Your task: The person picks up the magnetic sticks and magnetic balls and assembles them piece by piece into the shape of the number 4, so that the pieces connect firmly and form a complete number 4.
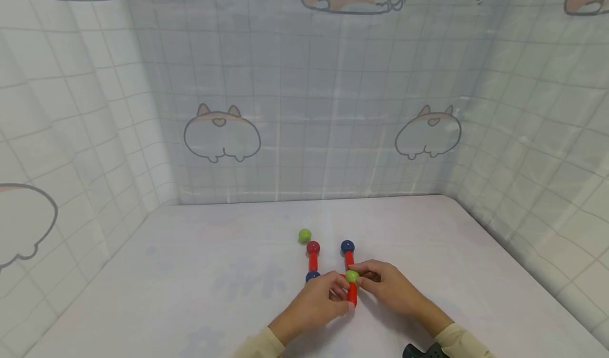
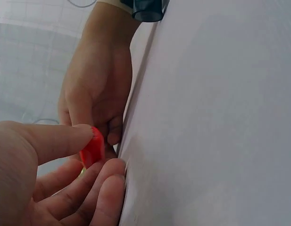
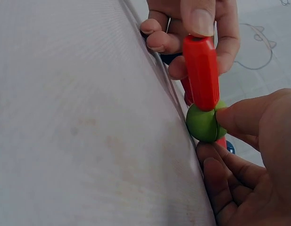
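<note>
My left hand (image 1: 317,302) pinches a short red rod (image 3: 202,70) between thumb and fingers. The rod's far end meets a green ball (image 3: 202,123), which my right hand (image 1: 394,288) grips with thumb and fingertips. Beyond that ball another red rod (image 1: 349,260) runs away to a dark blue ball (image 1: 347,247). To the left, a red ball (image 1: 313,247), a red rod (image 1: 313,262) and a blue ball (image 1: 312,276) form a line. A bit of red shows between this blue ball and the green one, mostly hidden by my left fingers.
A second green ball (image 1: 305,235) lies just behind the red ball on the white tabletop (image 1: 200,273). Grid-patterned curtains (image 1: 323,99) with cartoon animals enclose the back and both sides. A dark device (image 1: 423,351) sits by the right wrist.
</note>
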Demonstrator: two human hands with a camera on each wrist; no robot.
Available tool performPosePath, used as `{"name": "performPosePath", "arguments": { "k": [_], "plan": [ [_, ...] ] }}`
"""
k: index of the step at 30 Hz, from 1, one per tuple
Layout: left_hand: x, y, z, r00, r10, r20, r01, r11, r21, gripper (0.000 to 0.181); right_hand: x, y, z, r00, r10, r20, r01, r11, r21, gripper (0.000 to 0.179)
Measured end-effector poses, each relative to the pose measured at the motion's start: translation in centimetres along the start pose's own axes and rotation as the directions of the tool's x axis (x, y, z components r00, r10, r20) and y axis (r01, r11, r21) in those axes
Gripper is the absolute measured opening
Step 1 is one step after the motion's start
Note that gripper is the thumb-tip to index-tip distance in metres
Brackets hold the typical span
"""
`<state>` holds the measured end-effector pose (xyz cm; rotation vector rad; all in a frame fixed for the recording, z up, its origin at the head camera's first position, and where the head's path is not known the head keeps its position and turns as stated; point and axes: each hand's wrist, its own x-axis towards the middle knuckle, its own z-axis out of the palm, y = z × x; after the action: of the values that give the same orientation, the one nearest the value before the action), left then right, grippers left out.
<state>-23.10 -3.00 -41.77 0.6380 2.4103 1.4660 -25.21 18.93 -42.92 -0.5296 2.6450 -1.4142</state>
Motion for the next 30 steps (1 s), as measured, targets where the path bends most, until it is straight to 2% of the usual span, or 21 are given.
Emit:
{"name": "performPosePath", "arguments": {
  "k": [7,13,23,30],
  "plan": [
    [0.08,-0.16,0.39,1.000,0.023,-0.012,-0.023,1.000,0.000,0.022,-0.16,0.02,0.02,1.000,-0.004,-0.001,0.004,1.000,0.007,0.030],
    [-0.06,-0.21,0.44,1.000,-0.003,-0.020,0.004,0.999,0.034,0.023,-0.10,0.12,0.27,1.000,0.011,0.012,-0.011,1.000,0.016,0.029],
    [-0.07,0.05,0.30,0.999,-0.002,-0.032,0.003,0.999,0.053,0.027,0.15,-0.03,0.11,1.000,-0.006,-0.020,0.005,1.000,-0.018,0.029],
    [0.10,-0.26,0.39,0.999,0.018,-0.029,-0.016,0.998,0.064,0.028,0.10,-0.08,0.16,0.999,0.013,-0.029,-0.013,1.000,-0.016,0.028]
  ]
}}
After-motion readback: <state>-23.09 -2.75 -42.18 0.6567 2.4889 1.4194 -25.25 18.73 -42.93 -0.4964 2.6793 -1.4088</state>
